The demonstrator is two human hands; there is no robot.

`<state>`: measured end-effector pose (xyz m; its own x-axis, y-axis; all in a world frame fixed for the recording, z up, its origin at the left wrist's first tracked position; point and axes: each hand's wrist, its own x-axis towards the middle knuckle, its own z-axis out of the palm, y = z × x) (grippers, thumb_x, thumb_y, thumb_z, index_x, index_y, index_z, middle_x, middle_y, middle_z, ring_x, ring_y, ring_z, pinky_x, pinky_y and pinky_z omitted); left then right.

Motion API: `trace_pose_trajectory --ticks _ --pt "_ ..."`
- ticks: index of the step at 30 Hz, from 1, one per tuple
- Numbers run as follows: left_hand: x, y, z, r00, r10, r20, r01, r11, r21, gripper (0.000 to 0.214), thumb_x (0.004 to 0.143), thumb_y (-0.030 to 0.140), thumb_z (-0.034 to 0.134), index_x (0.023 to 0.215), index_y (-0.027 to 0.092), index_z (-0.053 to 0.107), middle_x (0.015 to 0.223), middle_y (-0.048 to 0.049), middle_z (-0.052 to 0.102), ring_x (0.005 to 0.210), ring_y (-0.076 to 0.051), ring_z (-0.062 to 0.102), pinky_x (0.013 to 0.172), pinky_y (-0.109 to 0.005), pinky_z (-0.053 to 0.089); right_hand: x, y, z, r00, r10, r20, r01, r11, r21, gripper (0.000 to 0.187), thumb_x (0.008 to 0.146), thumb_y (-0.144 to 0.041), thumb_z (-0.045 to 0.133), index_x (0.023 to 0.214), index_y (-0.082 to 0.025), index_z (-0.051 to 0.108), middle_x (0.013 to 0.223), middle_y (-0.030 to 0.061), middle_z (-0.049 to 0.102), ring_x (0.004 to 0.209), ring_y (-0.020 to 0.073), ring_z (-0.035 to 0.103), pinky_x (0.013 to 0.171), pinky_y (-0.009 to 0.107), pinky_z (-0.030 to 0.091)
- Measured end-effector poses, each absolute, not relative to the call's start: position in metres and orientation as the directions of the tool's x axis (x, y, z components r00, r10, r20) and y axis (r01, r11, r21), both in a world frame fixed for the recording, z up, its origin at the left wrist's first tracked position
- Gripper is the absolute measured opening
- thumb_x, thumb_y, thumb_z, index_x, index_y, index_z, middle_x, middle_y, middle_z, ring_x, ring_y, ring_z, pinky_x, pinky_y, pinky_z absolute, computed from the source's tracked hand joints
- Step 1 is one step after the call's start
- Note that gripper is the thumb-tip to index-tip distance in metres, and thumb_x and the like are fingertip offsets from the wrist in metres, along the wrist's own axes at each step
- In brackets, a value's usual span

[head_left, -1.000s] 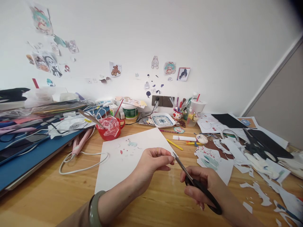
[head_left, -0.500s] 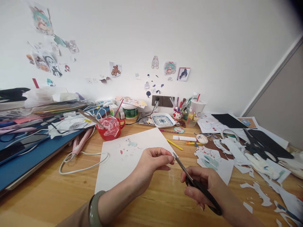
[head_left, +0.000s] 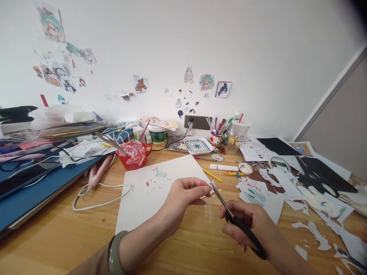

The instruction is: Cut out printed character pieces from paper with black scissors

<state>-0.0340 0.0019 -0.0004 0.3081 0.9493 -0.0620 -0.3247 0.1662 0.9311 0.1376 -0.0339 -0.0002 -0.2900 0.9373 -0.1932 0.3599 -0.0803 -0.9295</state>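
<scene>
My left hand (head_left: 187, 194) pinches a tiny scrap of paper (head_left: 211, 185) between thumb and forefinger, mostly hidden by the fingertips. My right hand (head_left: 246, 225) is wrapped round the handles of black-handled scissors (head_left: 220, 198), whose blade tips meet the scrap at my left fingertips. The blades look nearly closed. Under my left hand lies a white sheet (head_left: 137, 210) with several small coloured cut-outs on it. To the right rests a printed paper (head_left: 252, 194) with pieces cut out of it.
A red cup (head_left: 133, 154) with a plastic lining stands behind the sheet. A patterned dish (head_left: 197, 145), a pen cup (head_left: 215, 137) and a drink cup (head_left: 236, 135) line the back. Paper scraps (head_left: 314, 235) and larger black scissors (head_left: 312, 177) lie right. A pink corded tool (head_left: 97, 172) lies left.
Both hands stay almost in place. The scissor blades have shifted very slightly at the scrap, and small white bits show more plainly on the table beside the tips.
</scene>
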Motion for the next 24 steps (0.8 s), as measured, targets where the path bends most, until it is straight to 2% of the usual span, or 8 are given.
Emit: trace_pose_trajectory --ticks 4,10,20,24 --pt "-0.034 0.001 0.000 0.316 0.945 -0.079 -0.310 0.182 0.933 0.013 0.063 0.026 0.070 0.067 0.015 0.065 0.064 -0.0002 0.062 0.065 -0.010 0.054 0.061 -0.020 0.042 0.137 -0.033 -0.002 -0.273 0.944 -0.183 0.371 -0.073 -0.926 0.017 0.068 -0.030 0.062 0.074 -0.019 0.051 0.044 -0.0103 0.041 0.037 0.0057 0.036 0.035 0.015 0.038" --pt "-0.033 0.000 0.000 0.311 0.947 -0.081 -0.305 0.180 0.935 0.011 0.063 0.024 0.070 0.066 0.016 0.065 0.064 0.0003 0.062 0.065 -0.010 0.054 0.062 -0.020 0.041 0.139 -0.033 -0.010 -0.272 0.951 -0.146 0.383 -0.032 -0.923 0.015 0.069 -0.028 0.063 0.075 -0.019 0.051 0.048 -0.0100 0.040 0.039 0.0053 0.035 0.035 0.014 0.033" --pt "-0.033 0.003 -0.002 0.307 0.949 -0.078 -0.306 0.176 0.936 0.010 0.064 0.024 0.068 0.067 0.015 0.063 0.066 -0.0005 0.062 0.067 -0.011 0.054 0.061 -0.021 0.041 0.140 -0.034 -0.009 -0.261 0.949 -0.174 0.459 -0.037 -0.888 0.016 0.068 -0.028 0.062 0.077 -0.020 0.051 0.048 -0.0097 0.039 0.041 0.0074 0.035 0.037 0.016 0.034" --pt "-0.032 0.001 -0.003 0.317 0.946 -0.073 -0.322 0.179 0.930 0.011 0.063 0.024 0.068 0.068 0.015 0.063 0.067 -0.0007 0.061 0.068 -0.012 0.054 0.060 -0.022 0.041 0.140 -0.031 -0.011 -0.265 0.950 -0.167 0.466 -0.025 -0.884 0.013 0.070 -0.027 0.061 0.076 -0.020 0.051 0.045 -0.0105 0.037 0.039 0.0064 0.032 0.039 0.017 0.028"
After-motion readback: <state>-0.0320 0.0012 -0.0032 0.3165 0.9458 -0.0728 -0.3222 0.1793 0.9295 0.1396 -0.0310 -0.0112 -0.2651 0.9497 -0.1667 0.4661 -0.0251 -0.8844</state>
